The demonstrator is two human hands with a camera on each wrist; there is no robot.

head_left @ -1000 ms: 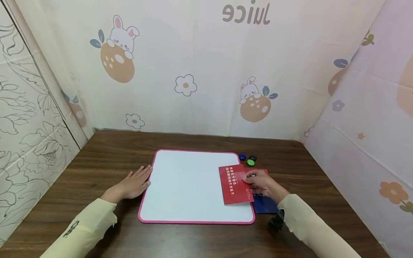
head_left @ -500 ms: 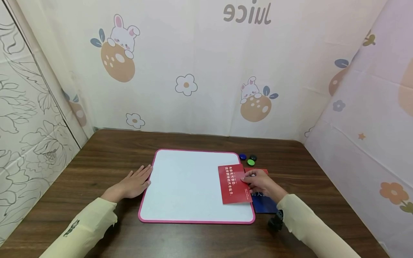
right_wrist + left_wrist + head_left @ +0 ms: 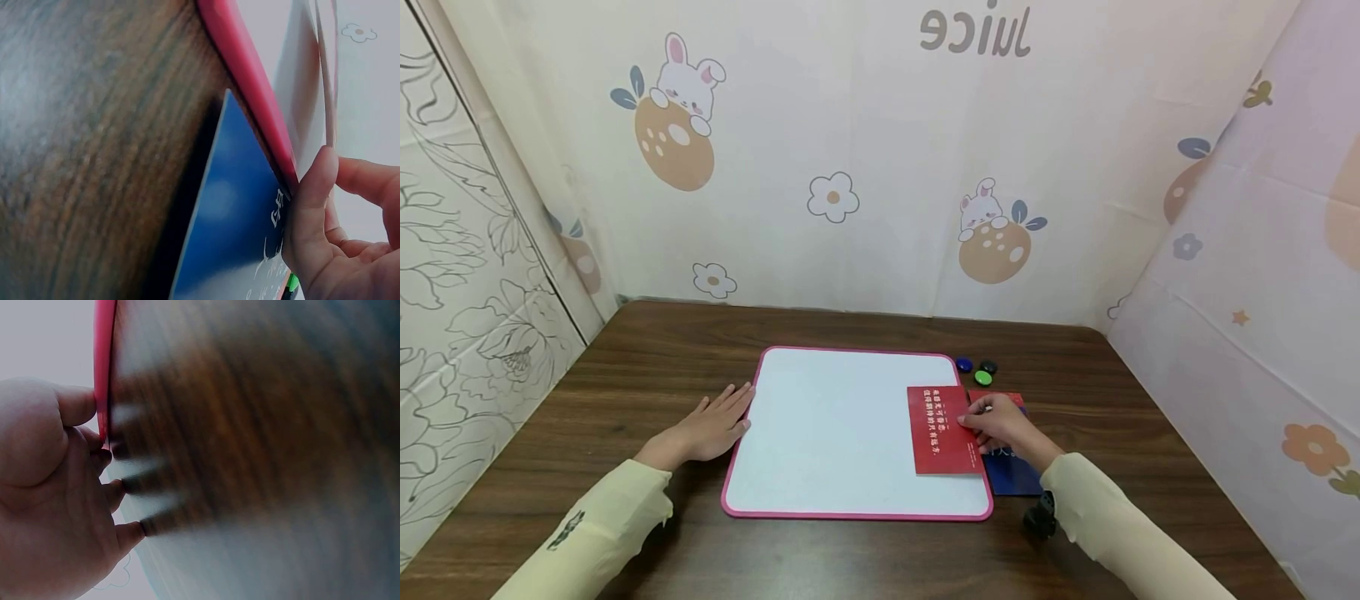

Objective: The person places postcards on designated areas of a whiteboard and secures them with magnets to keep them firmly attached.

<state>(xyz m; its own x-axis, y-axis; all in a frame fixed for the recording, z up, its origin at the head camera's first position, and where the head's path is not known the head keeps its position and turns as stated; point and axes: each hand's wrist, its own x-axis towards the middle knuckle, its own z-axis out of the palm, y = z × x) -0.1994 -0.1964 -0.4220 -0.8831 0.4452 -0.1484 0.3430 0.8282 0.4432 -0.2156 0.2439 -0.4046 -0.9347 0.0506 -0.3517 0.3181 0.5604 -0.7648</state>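
A whiteboard (image 3: 831,433) with a pink rim lies flat on the dark wooden table. Over its right side sits a red card (image 3: 936,446) with white writing, its right edge pinched between thumb and fingers of my right hand (image 3: 1000,425). In the right wrist view the card appears edge-on, a little above the board. My left hand (image 3: 711,425) rests with straight fingers at the board's left rim; the left wrist view has its fingertips at the pink edge (image 3: 103,362). Beneath the right hand lies a blue card (image 3: 231,206) with white writing, beside the board.
Blue (image 3: 964,365), black (image 3: 988,367) and green (image 3: 982,378) round magnets lie beyond the board's upper right corner. Part of another red card (image 3: 1000,395) shows behind the right hand. A patterned curtain (image 3: 880,167) hangs at the table's back edge.
The red card has shifted slightly left and turned a little straighter with the board, carried by the right hand. My left hand has stayed in place.
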